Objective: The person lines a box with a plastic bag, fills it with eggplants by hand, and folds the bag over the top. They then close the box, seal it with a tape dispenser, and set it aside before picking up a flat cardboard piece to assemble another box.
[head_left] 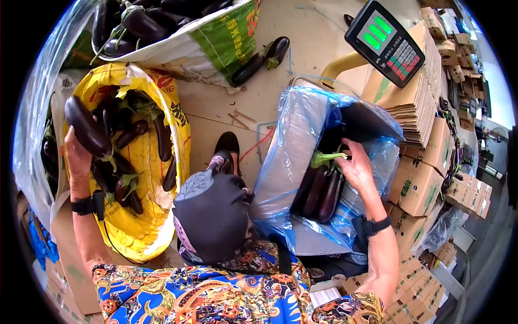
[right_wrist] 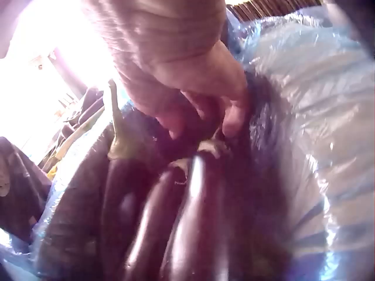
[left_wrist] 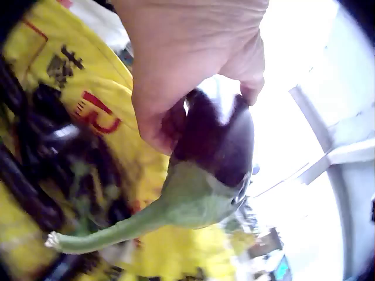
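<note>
The left hand [head_left: 78, 156] grips a dark purple eggplant [head_left: 88, 128] above the left side of a yellow sack [head_left: 181, 129]. In the left wrist view, the fingers and thumb of that hand [left_wrist: 193, 52] are curled round the eggplant [left_wrist: 214, 140], its green stem pointing down and left. Inside a box lined with blue plastic [head_left: 291, 162], several eggplants [head_left: 329, 197] lie side by side. The right hand [head_left: 359, 167] reaches into this box; in the right wrist view its fingers [right_wrist: 234, 117] pinch the stem end of one eggplant [right_wrist: 196, 216]. Part of the grasp is hidden.
Behind the yellow sack is a white and green sack [head_left: 216, 48] of eggplants, with two eggplants [head_left: 261, 60] on the floor beside it. A scale display [head_left: 384, 43] stands behind the box. Flattened cardboard [head_left: 418, 92] and stacked cartons [head_left: 418, 183] are at the right.
</note>
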Tool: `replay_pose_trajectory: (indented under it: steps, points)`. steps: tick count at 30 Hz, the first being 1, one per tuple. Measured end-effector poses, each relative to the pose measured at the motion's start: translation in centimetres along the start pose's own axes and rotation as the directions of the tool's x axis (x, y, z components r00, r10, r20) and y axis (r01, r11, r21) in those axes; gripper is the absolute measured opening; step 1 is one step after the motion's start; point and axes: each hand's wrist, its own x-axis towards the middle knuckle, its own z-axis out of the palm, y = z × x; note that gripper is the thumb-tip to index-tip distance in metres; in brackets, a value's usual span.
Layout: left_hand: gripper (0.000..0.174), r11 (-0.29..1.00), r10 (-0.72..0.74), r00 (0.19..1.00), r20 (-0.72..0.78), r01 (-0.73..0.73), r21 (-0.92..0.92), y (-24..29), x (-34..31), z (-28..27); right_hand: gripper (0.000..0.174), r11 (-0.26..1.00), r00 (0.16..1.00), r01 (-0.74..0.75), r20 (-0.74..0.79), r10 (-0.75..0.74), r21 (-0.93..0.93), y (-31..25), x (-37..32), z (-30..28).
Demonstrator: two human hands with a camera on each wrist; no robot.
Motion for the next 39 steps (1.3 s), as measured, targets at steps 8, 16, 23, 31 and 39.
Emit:
replay_pose_trajectory:
  steps: [8,16,23,31,39]
  points:
    - [0.07,0.996,-0.086,0.87,0.485,0.092,0.011,7.1,-5.0,20.3,0.043,0.979,0.997,0.072,-0.005,-0.074,-0.193,2.0,0.2,2.1]
    - [0.077,0.923,-0.381,0.618,0.688,0.212,0.321,6.4,-12.1,36.8,0.042,0.999,0.994,0.022,0.109,-0.018,-0.039,1.9,0.1,1.8]
    - [0.074,0.826,-0.536,0.508,0.674,0.15,0.543,-1.6,-15.7,45.0,0.021,0.97,0.97,0.241,-0.009,-0.242,-0.014,0.8,-6.9,-3.4]
    - [0.082,0.778,-0.328,0.608,0.724,-0.261,0.571,-14.0,-15.6,47.4,0.014,0.929,0.951,0.308,-0.07,-0.3,0.203,1.7,-9.9,-3.7]
    - [0.078,0.57,-0.126,0.665,0.736,-0.558,0.602,-17.7,-15.0,49.3,0.013,0.924,0.954,0.293,-0.013,-0.299,0.245,1.6,-10.1,-4.6]
